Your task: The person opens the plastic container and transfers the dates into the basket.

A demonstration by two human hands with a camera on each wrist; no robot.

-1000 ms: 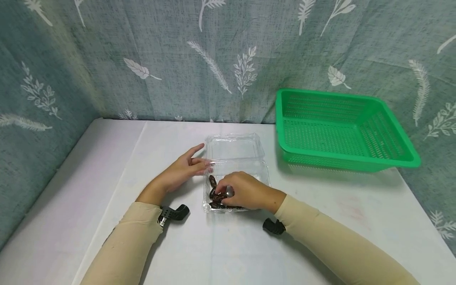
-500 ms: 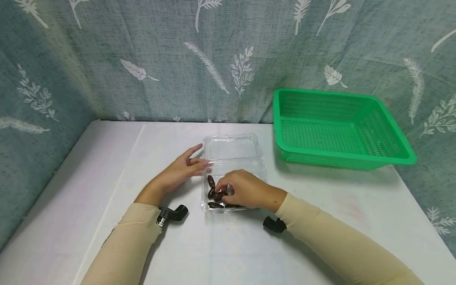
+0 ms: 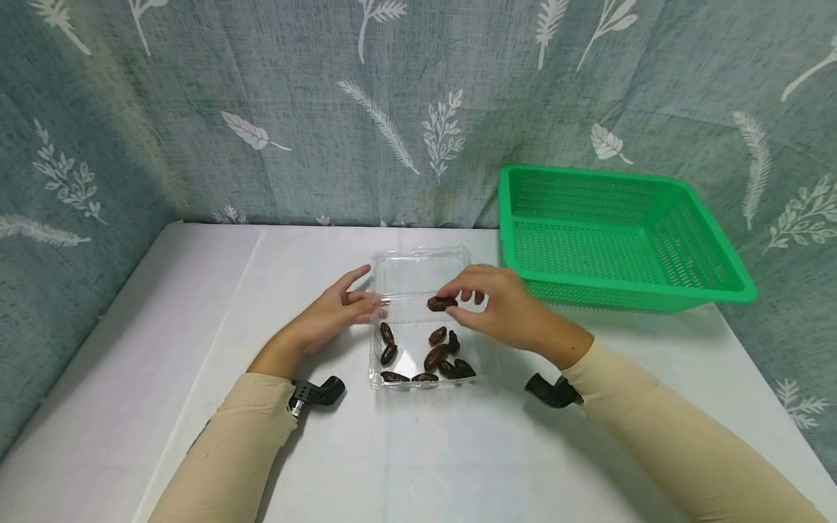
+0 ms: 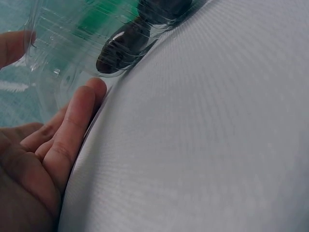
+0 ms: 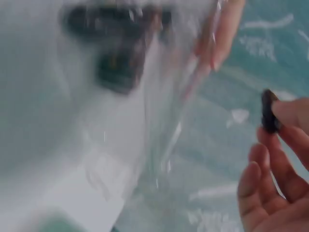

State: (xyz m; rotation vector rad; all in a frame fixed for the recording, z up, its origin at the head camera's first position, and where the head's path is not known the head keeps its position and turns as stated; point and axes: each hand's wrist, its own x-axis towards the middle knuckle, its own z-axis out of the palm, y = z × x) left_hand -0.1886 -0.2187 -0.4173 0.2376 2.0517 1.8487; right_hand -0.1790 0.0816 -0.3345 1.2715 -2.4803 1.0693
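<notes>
A clear plastic clamshell box [image 3: 480, 356] lies with its lid folded back on the table. Several dark brown dates [image 3: 435, 357] are spread along its left side and front in the head view. My right hand [image 3: 506, 309] pinches one date [image 3: 442, 303] between thumb and fingertips, above the box near its hinge. In the right wrist view that pinched date [image 5: 268, 111] shows at the fingertips, apart from the blurred box. My left hand [image 3: 330, 316] rests beside the box, fingers extended, fingertips right at its left edge; the left wrist view shows the fingers [image 4: 72, 121] against the clear wall.
A green plastic basket [image 3: 628, 294] stands at the back right of the white-covered table [image 3: 314, 465]. Behind the table hangs a leaf-patterned curtain [image 3: 314, 145]. Dark wrist mounts [image 3: 320, 392] sit on both forearms.
My right hand has lifted a date out of the box's front part and moved up and to the right, uncovering several other dates. The left hand stays at the box's left edge.
</notes>
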